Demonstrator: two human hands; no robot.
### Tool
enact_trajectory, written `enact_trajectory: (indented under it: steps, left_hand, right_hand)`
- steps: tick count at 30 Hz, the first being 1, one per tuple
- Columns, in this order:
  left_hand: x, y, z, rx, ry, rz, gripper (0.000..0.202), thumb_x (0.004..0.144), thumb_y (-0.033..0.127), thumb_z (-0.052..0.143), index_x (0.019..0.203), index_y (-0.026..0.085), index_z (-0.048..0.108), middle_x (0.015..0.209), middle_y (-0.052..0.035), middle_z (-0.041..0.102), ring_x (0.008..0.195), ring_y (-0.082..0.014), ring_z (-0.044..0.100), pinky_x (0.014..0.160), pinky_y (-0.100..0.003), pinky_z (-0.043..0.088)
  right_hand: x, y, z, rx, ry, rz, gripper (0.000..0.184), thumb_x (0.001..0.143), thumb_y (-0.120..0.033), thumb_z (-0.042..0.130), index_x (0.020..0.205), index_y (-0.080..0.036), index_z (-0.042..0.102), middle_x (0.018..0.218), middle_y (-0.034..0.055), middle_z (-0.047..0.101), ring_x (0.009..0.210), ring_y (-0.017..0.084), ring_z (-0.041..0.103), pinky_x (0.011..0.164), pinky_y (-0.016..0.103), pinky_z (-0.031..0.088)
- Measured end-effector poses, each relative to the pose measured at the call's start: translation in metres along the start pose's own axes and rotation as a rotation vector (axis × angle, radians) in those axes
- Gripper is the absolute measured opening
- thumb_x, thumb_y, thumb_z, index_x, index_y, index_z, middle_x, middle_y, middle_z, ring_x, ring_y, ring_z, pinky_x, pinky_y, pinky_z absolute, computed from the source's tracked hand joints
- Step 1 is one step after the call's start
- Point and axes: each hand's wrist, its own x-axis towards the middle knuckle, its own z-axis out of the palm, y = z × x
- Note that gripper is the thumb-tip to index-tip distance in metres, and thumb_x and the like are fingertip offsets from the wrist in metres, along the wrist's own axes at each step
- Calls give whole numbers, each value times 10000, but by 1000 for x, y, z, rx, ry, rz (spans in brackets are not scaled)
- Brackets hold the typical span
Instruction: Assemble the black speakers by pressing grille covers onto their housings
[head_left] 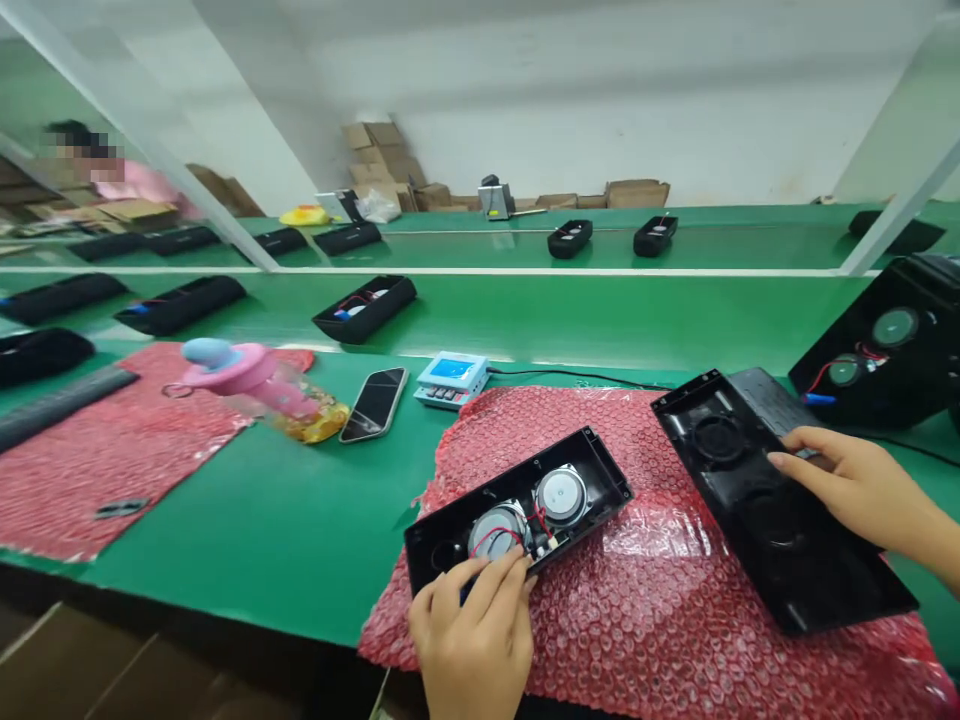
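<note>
My left hand is at the near side of an open black speaker housing, its fingers closed over the near edge by the red and black wires. Two round silver speaker drivers sit inside the housing, near a small white connector. In my right hand is a black plastic panel with round recesses, gripped at its right edge between thumb and fingers. The panel is tilted over the red bubble wrap. Another dark piece lies just behind it, partly hidden.
A light-blue device with a screen and cable, a phone and a pink-lidded bottle are on the green table. Black speaker bodies stand farther back, with several stacked at right. A person in pink is at far left.
</note>
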Motion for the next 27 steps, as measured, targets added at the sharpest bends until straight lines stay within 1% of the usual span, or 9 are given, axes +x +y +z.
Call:
enact_trajectory:
  steps: [4, 7, 9, 10, 13, 15, 18, 21, 27]
  left_hand:
    - [-6, -1, 1, 23, 27, 62, 109, 841, 140, 601, 883, 210, 674, 826, 34, 724, 679, -182, 515, 729, -383, 331]
    - [-10, -5, 0, -1, 15, 57, 112, 845, 142, 605, 893, 214, 676, 843, 34, 725, 639, -160, 509, 748, -385, 330]
    - [-12, -9, -2, -46, -6, 57, 113, 847, 151, 604, 890, 224, 679, 845, 33, 725, 652, -161, 517, 768, -386, 331]
    - [-12, -11, -4, -71, -21, 62, 119, 849, 152, 600, 890, 229, 681, 848, 31, 725, 663, -163, 521, 779, -386, 332]
    - [-13, -17, -11, -137, -93, 120, 151, 845, 146, 589, 915, 240, 683, 869, 26, 724, 679, -165, 525, 808, -385, 328]
    - [-13, -16, -13, -165, -135, 150, 165, 837, 150, 592, 934, 248, 683, 881, 28, 724, 682, -165, 524, 819, -385, 321]
    - [-13, -5, -12, -214, -120, 89, 157, 849, 158, 576, 897, 255, 690, 841, 25, 721, 678, -171, 513, 822, -397, 320]
    - [-13, 8, -7, -254, -89, -1, 166, 868, 175, 552, 804, 243, 689, 765, 9, 707, 675, -179, 499, 824, -413, 325]
    - [-11, 17, -4, -261, -104, -41, 149, 858, 179, 571, 786, 240, 687, 728, 6, 687, 677, -175, 493, 854, -416, 317]
  right_hand:
    - [1, -17, 24, 355, 120, 81, 359, 730, -537, 615, 836, -195, 601, 661, 15, 611, 564, 178, 556, 507, 284, 423]
    - [10, -45, 46, 613, 68, 70, 334, 732, -481, 653, 878, -187, 587, 746, 30, 634, 651, 180, 591, 567, 276, 463]
    - [17, -67, 55, 761, 29, 29, 306, 734, -448, 666, 871, -190, 575, 751, 26, 630, 658, 171, 591, 576, 271, 475]
    - [20, -77, 58, 821, 40, -2, 289, 732, -430, 672, 861, -193, 568, 745, 21, 624, 657, 167, 589, 577, 269, 480]
    - [26, -102, 64, 938, 147, -106, 224, 748, -367, 662, 854, -209, 543, 741, 4, 609, 677, 157, 591, 597, 267, 494]
    - [28, -114, 71, 990, 221, -159, 195, 774, -331, 634, 889, -221, 522, 795, 5, 609, 747, 157, 598, 659, 277, 508]
    - [26, -125, 85, 1088, 227, -178, 200, 823, -319, 576, 972, -235, 473, 890, 21, 607, 841, 161, 597, 757, 311, 513]
    - [22, -130, 99, 1173, 191, -181, 202, 866, -307, 535, 1028, -245, 432, 923, 29, 597, 870, 163, 592, 784, 331, 513]
    - [14, -131, 113, 1216, 260, -250, 203, 893, -251, 516, 1077, -257, 430, 1041, 39, 523, 982, 154, 539, 854, 318, 482]
